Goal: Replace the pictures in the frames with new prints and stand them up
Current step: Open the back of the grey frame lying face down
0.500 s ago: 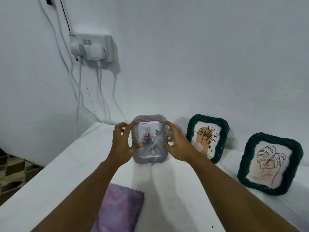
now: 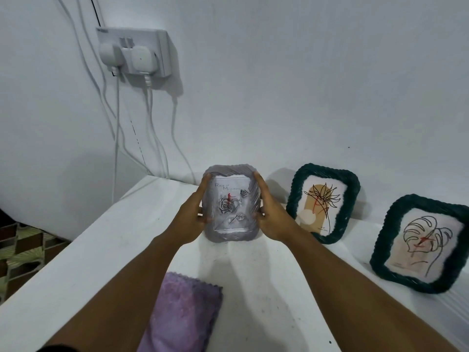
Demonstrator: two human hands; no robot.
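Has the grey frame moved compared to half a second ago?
Cannot tell. The grey frame sits as before beside the nearest green frame, both hands keeping their grip.

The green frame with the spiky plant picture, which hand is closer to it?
Right. The right hand grips the grey frame just beside the green frame; the left hand is on the grey frame's far side.

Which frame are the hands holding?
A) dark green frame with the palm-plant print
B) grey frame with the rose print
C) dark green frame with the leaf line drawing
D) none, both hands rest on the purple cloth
B: the left hand and right hand clasp the two sides of the grey frame with the rose print; both dark green frames stand untouched.
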